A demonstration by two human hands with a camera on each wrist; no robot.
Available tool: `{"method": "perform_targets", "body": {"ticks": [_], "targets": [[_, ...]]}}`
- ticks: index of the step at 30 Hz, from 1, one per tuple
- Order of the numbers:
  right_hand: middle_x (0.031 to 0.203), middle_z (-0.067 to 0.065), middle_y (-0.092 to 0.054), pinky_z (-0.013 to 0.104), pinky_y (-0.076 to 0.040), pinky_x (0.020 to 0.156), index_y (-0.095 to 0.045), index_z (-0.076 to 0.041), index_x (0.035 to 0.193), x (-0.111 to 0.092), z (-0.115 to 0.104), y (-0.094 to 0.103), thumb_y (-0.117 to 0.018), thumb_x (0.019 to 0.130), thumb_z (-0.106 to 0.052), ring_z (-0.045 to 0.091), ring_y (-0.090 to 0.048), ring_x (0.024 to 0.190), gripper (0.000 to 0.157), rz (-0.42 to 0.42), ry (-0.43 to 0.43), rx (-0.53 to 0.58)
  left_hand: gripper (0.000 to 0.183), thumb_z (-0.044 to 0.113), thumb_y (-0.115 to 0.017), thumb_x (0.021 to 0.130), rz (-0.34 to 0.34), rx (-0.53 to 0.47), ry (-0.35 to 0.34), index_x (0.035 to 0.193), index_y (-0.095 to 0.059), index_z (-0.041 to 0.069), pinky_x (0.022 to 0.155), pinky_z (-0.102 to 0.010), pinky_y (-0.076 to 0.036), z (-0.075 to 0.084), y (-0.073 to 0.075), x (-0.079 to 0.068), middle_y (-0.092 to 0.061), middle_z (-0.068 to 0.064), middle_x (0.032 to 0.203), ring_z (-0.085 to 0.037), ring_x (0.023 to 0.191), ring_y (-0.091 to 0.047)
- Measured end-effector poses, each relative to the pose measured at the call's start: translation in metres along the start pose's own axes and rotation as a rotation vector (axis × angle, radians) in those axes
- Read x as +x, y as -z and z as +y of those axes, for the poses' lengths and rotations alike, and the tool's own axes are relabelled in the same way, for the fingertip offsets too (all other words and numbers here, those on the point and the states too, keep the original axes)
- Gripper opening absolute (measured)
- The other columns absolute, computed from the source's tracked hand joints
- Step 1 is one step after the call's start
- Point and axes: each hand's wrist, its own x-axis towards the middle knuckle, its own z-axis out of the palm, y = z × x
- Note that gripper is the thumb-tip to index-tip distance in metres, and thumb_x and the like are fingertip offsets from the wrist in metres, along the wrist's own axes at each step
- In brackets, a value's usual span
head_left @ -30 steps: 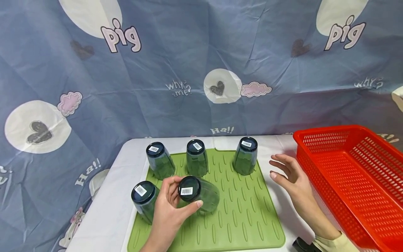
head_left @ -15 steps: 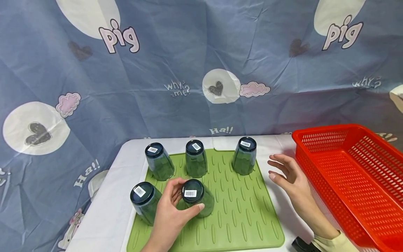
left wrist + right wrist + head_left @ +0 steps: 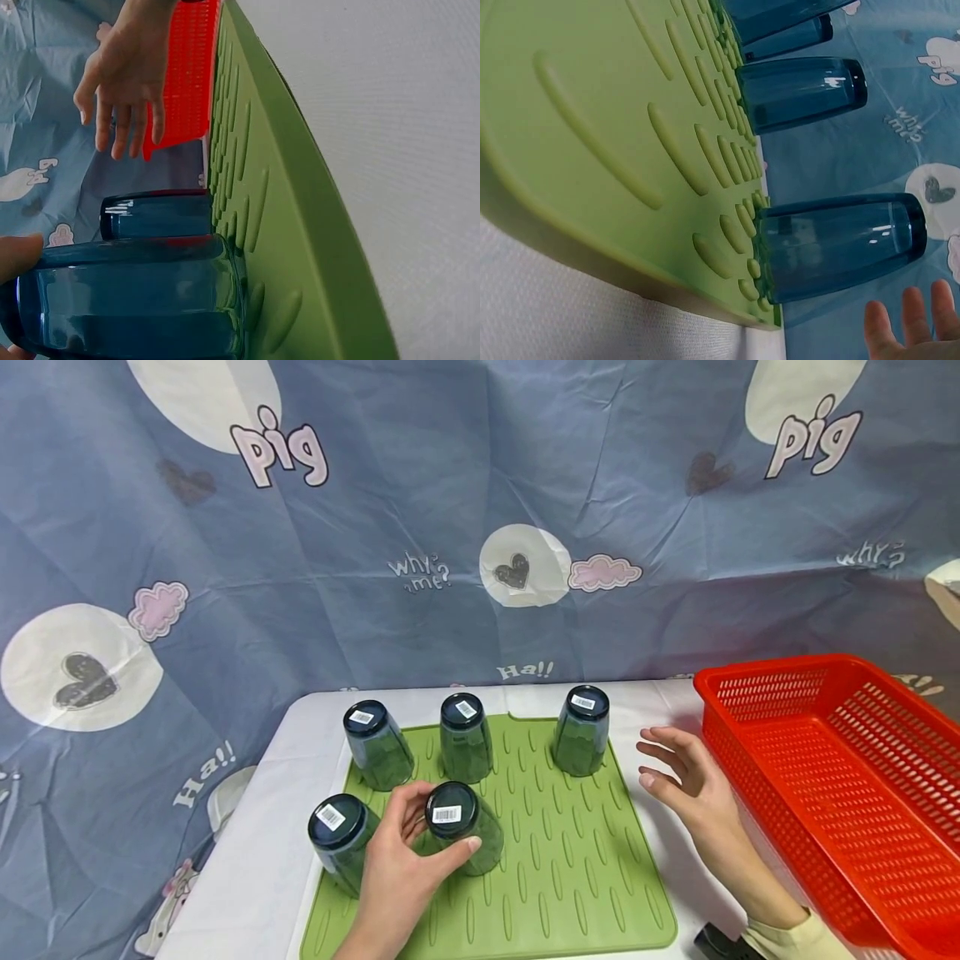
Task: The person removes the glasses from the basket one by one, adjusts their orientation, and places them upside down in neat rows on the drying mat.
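Note:
My left hand (image 3: 405,864) holds a blue-tinted drinking glass (image 3: 483,843) near its labelled base, thumb on one side and fingers on the other. That glass is upside down, its rim against the green ridged mat (image 3: 577,893); in the left wrist view the held glass (image 3: 142,300) meets the mat too. Just left of the hand stands another inverted glass (image 3: 348,860). Along the mat's back are three more: a left glass (image 3: 384,756), a middle glass (image 3: 467,747) and a right glass (image 3: 581,743). My right hand (image 3: 697,785) hovers right of the mat, fingers loosely bent, holding nothing.
A red perforated basket (image 3: 832,827) sits at the right, beside the right hand. White cloth (image 3: 247,860) covers the table under the mat. Behind it hangs a blue printed curtain (image 3: 420,510).
The glass in my left hand has gone from tilted, its mouth toward the right, to nearly upright on its rim, and has shifted slightly left since half a second ago. The right hand stays put.

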Motion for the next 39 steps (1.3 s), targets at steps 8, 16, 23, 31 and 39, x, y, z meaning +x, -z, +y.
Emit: {"method": "perform_targets", "body": {"ticks": [8, 16, 23, 31, 39], "targets": [[0.138, 0.017, -0.047, 0.031, -0.048, 0.099, -0.039, 0.009, 0.138, -0.0004, 0.0003, 0.0002, -0.058, 0.091, 0.012, 0.026, -0.049, 0.127, 0.051, 0.006, 0.004, -0.005, 0.068, 0.022, -0.093, 0.066, 0.013, 0.015, -0.006, 0.122, -0.055, 0.024, 0.100, -0.025, -0.044, 0.0004, -0.0005, -0.0004, -0.061, 0.006, 0.118, -0.009, 0.110, -0.059], [0.139, 0.017, -0.046, 0.030, -0.048, 0.099, -0.039, 0.008, 0.138, -0.0004, 0.0000, 0.0010, -0.058, 0.091, 0.012, 0.029, -0.047, 0.129, 0.051, 0.009, 0.000, -0.010, 0.069, 0.023, -0.093, 0.065, 0.017, 0.041, -0.019, 0.123, -0.056, 0.023, 0.097, -0.027, -0.046, 0.0005, -0.0003, 0.0005, -0.062, 0.007, 0.116, -0.011, 0.105, -0.059], [0.139, 0.018, -0.045, 0.030, -0.048, 0.098, -0.039, 0.009, 0.138, 0.0004, 0.0000, 0.0002, -0.058, 0.091, 0.012, 0.030, -0.047, 0.128, 0.051, 0.012, -0.001, -0.009, 0.067, 0.024, -0.094, 0.064, 0.019, 0.085, -0.004, 0.120, -0.057, 0.028, 0.096, -0.028, -0.046, -0.0007, 0.0008, 0.0003, -0.062, 0.010, 0.115, -0.009, 0.104, -0.059], [0.138, 0.018, -0.045, 0.030, -0.048, 0.098, -0.038, 0.010, 0.137, -0.0001, 0.0002, -0.0002, -0.058, 0.091, 0.012, 0.030, -0.048, 0.128, 0.050, 0.011, -0.001, -0.012, 0.069, 0.027, -0.093, 0.066, -0.027, 0.102, 0.003, 0.122, -0.053, 0.026, 0.096, -0.041, -0.045, 0.0000, 0.0004, -0.0008, -0.059, 0.008, 0.119, -0.014, 0.104, -0.057], [0.138, 0.017, -0.046, 0.031, -0.048, 0.098, -0.039, 0.010, 0.137, -0.0002, 0.0009, -0.0004, -0.057, 0.092, 0.011, 0.029, -0.048, 0.128, 0.049, 0.000, -0.001, -0.013, 0.071, 0.029, -0.092, 0.067, -0.060, 0.099, -0.015, 0.124, -0.050, 0.028, 0.096, -0.044, -0.043, -0.0038, 0.0002, 0.0002, -0.057, 0.008, 0.121, -0.017, 0.106, -0.055]]}}
